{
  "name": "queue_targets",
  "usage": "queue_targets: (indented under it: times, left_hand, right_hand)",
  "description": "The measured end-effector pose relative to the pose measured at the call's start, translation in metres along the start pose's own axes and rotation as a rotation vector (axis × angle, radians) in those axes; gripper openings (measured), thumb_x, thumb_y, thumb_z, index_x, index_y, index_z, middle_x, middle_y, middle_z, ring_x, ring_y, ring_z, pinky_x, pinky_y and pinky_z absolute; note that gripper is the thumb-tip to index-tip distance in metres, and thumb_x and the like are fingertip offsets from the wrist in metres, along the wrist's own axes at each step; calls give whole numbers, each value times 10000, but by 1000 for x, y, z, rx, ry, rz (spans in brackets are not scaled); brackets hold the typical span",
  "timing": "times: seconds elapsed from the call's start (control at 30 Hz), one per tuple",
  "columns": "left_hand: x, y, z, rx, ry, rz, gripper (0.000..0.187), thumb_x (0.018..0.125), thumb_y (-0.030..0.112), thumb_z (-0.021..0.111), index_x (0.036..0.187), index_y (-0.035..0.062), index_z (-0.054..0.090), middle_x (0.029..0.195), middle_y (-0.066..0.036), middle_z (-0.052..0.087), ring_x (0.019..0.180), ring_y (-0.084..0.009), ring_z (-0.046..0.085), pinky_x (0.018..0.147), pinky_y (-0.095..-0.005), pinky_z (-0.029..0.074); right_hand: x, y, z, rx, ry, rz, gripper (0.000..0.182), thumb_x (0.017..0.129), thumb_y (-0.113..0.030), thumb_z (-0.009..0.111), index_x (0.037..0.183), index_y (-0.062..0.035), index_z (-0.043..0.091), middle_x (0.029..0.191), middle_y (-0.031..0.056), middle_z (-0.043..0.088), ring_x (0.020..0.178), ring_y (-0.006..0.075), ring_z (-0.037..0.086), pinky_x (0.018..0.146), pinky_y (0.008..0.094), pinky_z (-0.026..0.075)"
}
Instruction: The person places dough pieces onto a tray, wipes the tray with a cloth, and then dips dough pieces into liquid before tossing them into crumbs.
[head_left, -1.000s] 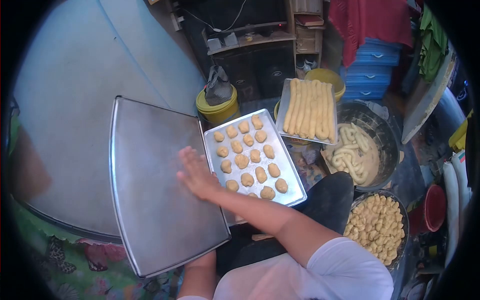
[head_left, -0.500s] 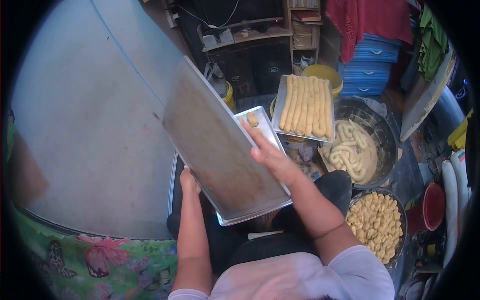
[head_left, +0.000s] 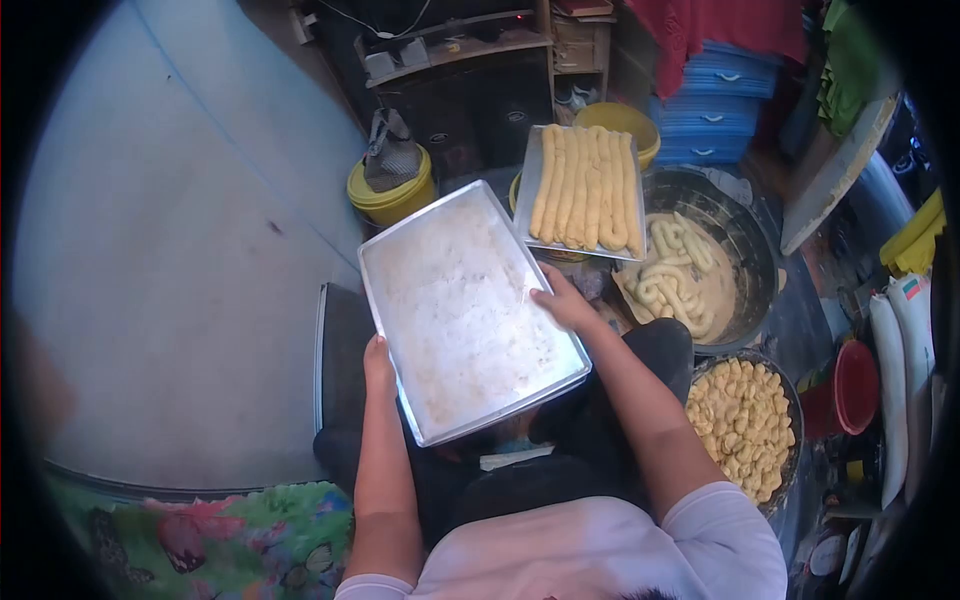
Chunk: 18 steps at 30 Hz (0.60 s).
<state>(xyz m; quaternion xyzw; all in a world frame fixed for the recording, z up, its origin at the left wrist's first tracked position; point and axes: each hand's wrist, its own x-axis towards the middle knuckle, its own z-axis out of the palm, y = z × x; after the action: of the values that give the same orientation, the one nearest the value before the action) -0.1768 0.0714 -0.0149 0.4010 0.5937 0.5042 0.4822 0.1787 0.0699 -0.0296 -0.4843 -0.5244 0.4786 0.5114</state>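
A silver rectangular baking tray [head_left: 465,310] lies tilted over my lap, its worn inner face turned up. Doubled edges along the near side suggest another tray stacked under it. My left hand [head_left: 380,368] grips the left rim, thumb up and fingers hidden beneath. On the opposite rim, my right hand [head_left: 566,300] has its thumb on top and the other fingers mostly out of sight. Just beyond it, a second tray [head_left: 638,250] carries several long strips of yellowish dough [head_left: 588,190] laid side by side.
To the right, a large black basin [head_left: 755,290] holds coiled pale dough [head_left: 680,280]. Nearer, a bowl contains many small dough pieces [head_left: 742,425]. A lidded yellow bucket [head_left: 393,195] stands beyond the tray, a red bucket [head_left: 856,388] at far right. A large pale surface [head_left: 190,300] fills the left.
The tray has turned from showing its brown underside to showing its silver inside. The tray with small dough pieces underneath is now covered from view. The camera has shifted slightly.
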Motion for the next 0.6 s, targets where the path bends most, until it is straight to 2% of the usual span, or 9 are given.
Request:
queue_targets:
  times: [0.13, 0.23, 0.37, 0.4, 0.43, 0.5, 0.53, 0.57, 0.6]
  left_hand:
    - [11, -14, -8, -60, -22, 23, 381, 1026, 208, 361, 1253, -60, 507, 1185, -151, 598, 1084, -225, 570, 971, -337, 417]
    - [11, -14, -12, -64, -71, 19, 384, 1022, 185, 366, 1274, -76, 491, 1201, -158, 593, 1094, -228, 568, 969, -334, 418]
    - [6, -17, -13, 83, -24, -4, 383, 1011, 187, 403, 1316, -34, 471, 1195, -134, 587, 1104, -202, 542, 976, -326, 399]
    - [2, -13, -10, 65, 1, 47, 397, 992, 164, 435, 1330, -43, 453, 1179, -123, 587, 1095, -198, 537, 976, -322, 395]
    - [3, -14, -7, 124, 48, 121, 388, 972, 145, 456, 1320, -26, 473, 1250, -155, 541, 1153, -235, 511, 995, -319, 383]
    - [11, -22, -4, 615, 298, 388, 420, 968, 151, 460, 1355, -9, 445, 1415, -199, 390, 1321, -298, 366, 1066, -363, 332]
    - [8, -11, 10, 613, 275, 394, 420, 968, 151, 460, 1355, -9, 445, 1415, -199, 390, 1321, -298, 366, 1066, -363, 332]
    - [-8, 15, 27, 773, 252, 466, 463, 960, 202, 483, 1379, 13, 427, 1460, -206, 326, 1362, -330, 297, 1097, -410, 271]
    - [-22, 34, 43, 933, 233, 536, 510, 953, 254, 506, 1403, 36, 409, 1504, -212, 262, 1404, -361, 228, 1127, -456, 210]
  right_hand:
    - [-17, 5, 5, 97, -26, 92, 655, 900, -179, 628, 1438, -49, 276, 1354, 145, 451, 1255, 220, 416, 1054, 323, 311]
    - [-15, 8, 3, 127, -28, 129, 658, 907, -212, 628, 1434, -33, 278, 1362, 154, 439, 1270, 219, 396, 1063, 328, 301]
    - [-11, 33, 4, 86, 10, 81, 661, 927, -257, 603, 1442, -21, 262, 1380, 166, 423, 1282, 228, 389, 1069, 336, 302]
    - [-10, 36, 7, 172, 28, 83, 644, 937, -293, 581, 1440, -30, 279, 1378, 160, 428, 1280, 231, 397, 1065, 348, 311]
    - [-11, 34, 5, 258, 47, 79, 629, 947, -329, 560, 1438, -39, 295, 1376, 154, 433, 1278, 234, 405, 1061, 361, 319]
    - [-18, 16, -14, 311, 126, 179, 589, 957, -315, 548, 1428, -44, 318, 1369, 135, 436, 1263, 224, 415, 1055, 348, 328]
    - [-20, 8, -23, 372, 172, 274, 550, 968, -300, 536, 1417, -50, 341, 1363, 116, 439, 1247, 214, 426, 1050, 336, 337]
    - [-20, 17, -33, 396, 207, 293, 478, 981, -362, 491, 1357, -71, 433, 1295, 108, 510, 1185, 208, 486, 989, 342, 391]
    - [-18, 40, -41, 363, 242, 330, 437, 970, -371, 487, 1293, -77, 497, 1256, 94, 550, 1157, 222, 513, 988, 368, 391]
